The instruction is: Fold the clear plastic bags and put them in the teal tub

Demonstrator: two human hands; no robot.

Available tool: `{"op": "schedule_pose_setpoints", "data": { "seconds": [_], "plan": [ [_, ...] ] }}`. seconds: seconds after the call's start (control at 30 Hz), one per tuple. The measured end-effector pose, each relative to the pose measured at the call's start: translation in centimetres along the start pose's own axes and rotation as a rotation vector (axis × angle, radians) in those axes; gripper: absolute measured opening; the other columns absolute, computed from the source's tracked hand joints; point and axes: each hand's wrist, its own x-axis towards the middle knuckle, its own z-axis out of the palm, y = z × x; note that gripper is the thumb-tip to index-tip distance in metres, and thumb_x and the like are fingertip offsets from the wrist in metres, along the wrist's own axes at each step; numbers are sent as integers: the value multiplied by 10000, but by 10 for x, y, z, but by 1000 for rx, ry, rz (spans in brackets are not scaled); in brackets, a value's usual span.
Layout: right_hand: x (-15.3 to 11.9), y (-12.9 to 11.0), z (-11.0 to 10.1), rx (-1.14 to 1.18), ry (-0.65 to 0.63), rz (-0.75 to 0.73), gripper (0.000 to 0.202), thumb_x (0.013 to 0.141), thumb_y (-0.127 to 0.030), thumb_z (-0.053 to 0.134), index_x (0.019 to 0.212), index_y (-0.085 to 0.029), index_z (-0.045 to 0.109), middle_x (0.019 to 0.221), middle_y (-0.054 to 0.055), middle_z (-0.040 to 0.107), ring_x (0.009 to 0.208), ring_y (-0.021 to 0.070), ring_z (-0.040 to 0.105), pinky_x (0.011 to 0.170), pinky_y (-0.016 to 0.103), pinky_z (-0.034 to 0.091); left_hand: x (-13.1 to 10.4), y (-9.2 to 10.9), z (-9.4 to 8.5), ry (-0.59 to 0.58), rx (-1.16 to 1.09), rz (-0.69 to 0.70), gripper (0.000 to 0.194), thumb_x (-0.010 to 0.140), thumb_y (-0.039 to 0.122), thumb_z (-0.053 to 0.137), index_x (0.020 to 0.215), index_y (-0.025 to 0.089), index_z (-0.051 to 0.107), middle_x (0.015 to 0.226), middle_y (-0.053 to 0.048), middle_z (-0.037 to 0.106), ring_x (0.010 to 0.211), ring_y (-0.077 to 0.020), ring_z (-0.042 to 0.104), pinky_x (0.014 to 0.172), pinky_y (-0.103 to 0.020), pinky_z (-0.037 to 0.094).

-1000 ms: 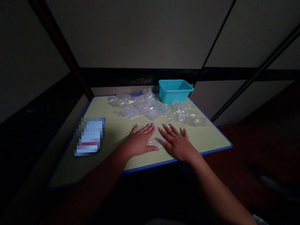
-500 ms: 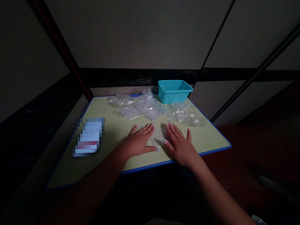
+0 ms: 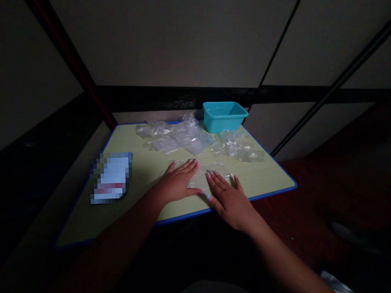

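A clear plastic bag (image 3: 201, 177) lies spread on the pale table (image 3: 145, 174), partly covered by both hands. My left hand (image 3: 179, 181) rests palm down on its left part, fingers stretched out. On its right side, close to the table's front edge, my right hand (image 3: 227, 199) lies flat with the thumb apart from the fingers. Behind the hands are crumpled clear plastic bags (image 3: 169, 141), and another crumpled bag (image 3: 237, 147) lies to the right of them.
A turquoise plastic basin (image 3: 225, 120) stands at the table's back right. Toward the left edge lies a flat, blurred-out white and blue object (image 3: 112, 175). Blue edging (image 3: 270, 193) runs round the table. Pale panels (image 3: 172, 40) rise behind it.
My right hand has slid toward me and now lies flatter on the bag, uncovering more plastic. My left hand stays nearly in place. The whole view has shifted slightly.
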Motion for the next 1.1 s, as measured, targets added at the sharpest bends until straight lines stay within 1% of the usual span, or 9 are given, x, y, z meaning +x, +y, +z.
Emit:
{"op": "schedule_pose_setpoints", "data": {
  "seconds": [0.33, 0.43, 0.53, 0.6, 0.67, 0.77, 0.83, 0.93, 1.1],
  "plan": [
    [-2, 22, 6, -102, 70, 159, 685, 954, -505, 222, 1482, -69, 202, 1533, 128, 193, 1429, 215, 144, 1146, 470, 134, 0, 0, -1, -20, -13, -7, 855, 833, 675, 439, 1501, 226, 149, 1556, -100, 135, 1435, -264, 131, 1131, -518, 56],
    [-2, 26, 8, -119, 85, 188, 672, 958, -493, 203, 1480, -71, 215, 1526, 139, 220, 1425, 223, 166, 1143, 485, 132, 0, -1, 0, -5, -23, -1, 857, 833, 682, 428, 1502, 227, 145, 1553, -108, 146, 1434, -272, 132, 1129, -523, 51],
    [-1, 27, 6, -157, 127, 205, 656, 958, -483, 213, 1488, -96, 200, 1535, 131, 186, 1427, 237, 155, 1135, 539, 74, 0, -1, 0, -8, -28, -1, 864, 830, 688, 428, 1502, 225, 144, 1550, -115, 153, 1433, -273, 137, 1128, -522, 46],
    [3, 25, 2, -183, 164, 186, 643, 958, -463, 228, 1494, -112, 174, 1548, 114, 127, 1435, 234, 110, 1126, 569, 34, 0, -1, -1, -12, -29, -4, 871, 827, 691, 429, 1502, 223, 143, 1551, -114, 148, 1433, -269, 141, 1129, -520, 48],
    [9, 22, -4, -192, 174, 126, 615, 964, -418, 231, 1499, -129, 145, 1555, 92, 78, 1440, 216, 74, 1124, 574, 22, 0, -1, 0, -11, -27, -7, 870, 825, 694, 430, 1502, 227, 145, 1551, -108, 148, 1433, -262, 143, 1131, -514, 55],
    [22, 18, -11, -175, 121, 0, 587, 966, -354, 233, 1506, -164, 105, 1561, 68, 42, 1439, 196, 71, 1132, 552, 57, 1, -1, 2, -5, -19, -3, 875, 825, 696, 428, 1503, 224, 138, 1551, -104, 162, 1434, -259, 138, 1131, -515, 71],
    [32, 19, -13, -170, 82, -51, 595, 962, -348, 250, 1509, -181, 84, 1562, 68, 43, 1438, 202, 76, 1133, 544, 70, 1, -2, 3, 3, -19, 6, 885, 822, 701, 424, 1504, 217, 133, 1550, -108, 168, 1434, -264, 136, 1130, -519, 75],
    [43, 25, -12, -178, 53, -44, 626, 955, -390, 274, 1509, -187, 63, 1560, 83, 67, 1435, 221, 90, 1129, 552, 69, 2, -2, 4, 13, -23, 8, 888, 817, 710, 424, 1502, 216, 151, 1548, -117, 170, 1433, -267, 140, 1132, -512, 68],
    [47, 35, -8, -159, 4, -23, 646, 957, -451, 252, 1507, -181, 46, 1559, 94, 70, 1435, 210, 65, 1129, 521, 136, 1, -2, 3, 19, -36, 6, 881, 816, 706, 434, 1499, 220, 164, 1548, -110, 164, 1433, -261, 146, 1133, -515, 44]
  ]
}}
